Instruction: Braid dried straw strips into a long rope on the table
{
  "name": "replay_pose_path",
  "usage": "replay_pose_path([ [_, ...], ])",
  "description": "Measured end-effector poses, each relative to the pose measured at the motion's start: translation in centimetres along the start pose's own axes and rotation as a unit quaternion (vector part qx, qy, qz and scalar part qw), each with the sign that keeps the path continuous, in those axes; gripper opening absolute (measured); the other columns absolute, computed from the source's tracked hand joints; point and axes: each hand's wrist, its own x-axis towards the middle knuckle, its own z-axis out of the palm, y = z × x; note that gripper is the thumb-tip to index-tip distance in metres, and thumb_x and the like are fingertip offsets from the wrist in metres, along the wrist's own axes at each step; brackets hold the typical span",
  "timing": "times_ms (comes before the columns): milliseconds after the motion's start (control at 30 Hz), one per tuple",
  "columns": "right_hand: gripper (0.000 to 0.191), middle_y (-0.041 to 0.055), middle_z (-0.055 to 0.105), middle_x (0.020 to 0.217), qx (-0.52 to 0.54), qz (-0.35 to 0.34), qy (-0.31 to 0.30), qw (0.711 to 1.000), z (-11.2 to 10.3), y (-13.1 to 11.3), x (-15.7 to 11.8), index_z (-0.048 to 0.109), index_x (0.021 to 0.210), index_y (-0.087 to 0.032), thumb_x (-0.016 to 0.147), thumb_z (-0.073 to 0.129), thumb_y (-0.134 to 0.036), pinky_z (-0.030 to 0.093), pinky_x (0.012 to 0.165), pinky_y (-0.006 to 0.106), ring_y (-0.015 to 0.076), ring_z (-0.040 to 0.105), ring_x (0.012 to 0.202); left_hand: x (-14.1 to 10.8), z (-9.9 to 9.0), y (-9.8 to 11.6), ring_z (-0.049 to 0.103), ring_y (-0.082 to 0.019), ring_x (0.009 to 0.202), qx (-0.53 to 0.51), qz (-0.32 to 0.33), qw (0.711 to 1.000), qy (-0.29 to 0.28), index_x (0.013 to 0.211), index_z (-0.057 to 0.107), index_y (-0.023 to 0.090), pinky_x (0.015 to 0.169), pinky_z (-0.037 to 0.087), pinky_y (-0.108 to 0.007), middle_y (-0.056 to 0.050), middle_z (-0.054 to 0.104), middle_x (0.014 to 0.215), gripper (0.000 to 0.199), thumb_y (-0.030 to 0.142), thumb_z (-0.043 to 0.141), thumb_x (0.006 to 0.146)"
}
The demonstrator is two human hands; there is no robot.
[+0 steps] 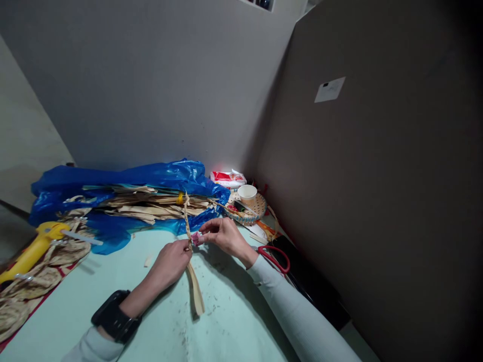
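My left hand (pixel 171 264) is closed round a thin braided cord (pixel 187 218) of dried tan plant strips, which stands up above the fingers. A flat loose strip (pixel 196 291) hangs below that hand, over the pale green tabletop. Just right of the cord, my right hand (pixel 226 237) pinches a small pink piece (pixel 195 238) between thumb and fingers. The piece is close against the cord; it is too small to tell its kind or whether it is fastened there.
Behind my hands a blue plastic bag (pixel 132 176) lies under a bundle of dried strips (pixel 132 207). A woven basket (pixel 259 207) holds a white bowl (pixel 247 193). Red-handled scissors (pixel 289 261) lie right; a yellow tool with a pale rod (pixel 33 249) is left. Walls stand behind and right.
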Motion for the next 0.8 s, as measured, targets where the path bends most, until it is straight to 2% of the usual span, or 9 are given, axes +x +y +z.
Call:
replay_pose_path([
  [200, 0.017, -0.0010, 0.067, 0.067, -0.042, -0.014, 0.013, 0.999, -0.2, -0.8, -0.6, 0.077, 0.083, -0.015, 0.070, 0.079, -0.026, 0.033, 0.057, 0.022, 0.0125, 0.053, 0.064, 0.2, 0.3, 0.1, 0.066, -0.028, 0.092, 0.060, -0.001, 0.998, -0.007, 0.081, 0.062, 0.019, 0.073, 0.038, -0.031, -0.014, 0.075, 0.095, 0.024, 0.009, 0.040, 0.080],
  [333, 0.017, -0.0025, 0.064, 0.064, -0.050, -0.011, -0.001, 0.999, -0.6, -1.0, -0.8, 0.076, 0.082, -0.014, 0.070, 0.079, -0.025, 0.033, 0.057, 0.021, 0.0113, 0.052, 0.061, -0.1, 0.3, 0.4, 0.066, -0.030, 0.098, 0.084, 0.004, 0.996, -0.015, 0.092, 0.065, 0.018, 0.076, 0.039, -0.032, -0.016, 0.075, 0.104, 0.029, 0.009, 0.040, 0.081],
  [533, 0.015, -0.0020, 0.064, 0.067, -0.067, -0.017, -0.023, 0.997, -0.5, -1.4, -0.8, 0.076, 0.084, -0.014, 0.072, 0.077, -0.022, 0.032, 0.059, 0.021, 0.0115, 0.051, 0.063, -0.6, 0.2, 1.3, 0.068, -0.030, 0.095, 0.113, -0.008, 0.993, -0.023, 0.104, 0.065, 0.017, 0.074, 0.039, -0.033, -0.016, 0.075, 0.102, 0.037, 0.008, 0.037, 0.083],
  [633, 0.018, -0.0019, 0.063, 0.067, -0.067, -0.025, -0.028, 0.997, -0.5, -1.5, -0.7, 0.075, 0.087, -0.013, 0.073, 0.077, -0.024, 0.031, 0.058, 0.022, 0.0114, 0.050, 0.064, -0.7, 0.1, 1.3, 0.067, -0.030, 0.097, 0.118, 0.001, 0.993, -0.029, 0.101, 0.065, 0.016, 0.075, 0.039, -0.034, -0.017, 0.075, 0.104, 0.035, 0.008, 0.037, 0.083],
  [800, 0.026, -0.0011, 0.063, 0.073, -0.031, -0.025, -0.047, 0.998, -0.9, -0.5, -0.3, 0.072, 0.091, -0.011, 0.075, 0.076, -0.031, 0.033, 0.057, 0.021, 0.0114, 0.052, 0.065, -0.6, 0.0, 1.0, 0.067, -0.031, 0.091, 0.115, 0.009, 0.993, -0.026, 0.088, 0.063, 0.019, 0.070, 0.037, -0.034, -0.015, 0.075, 0.094, 0.029, 0.009, 0.037, 0.081],
])
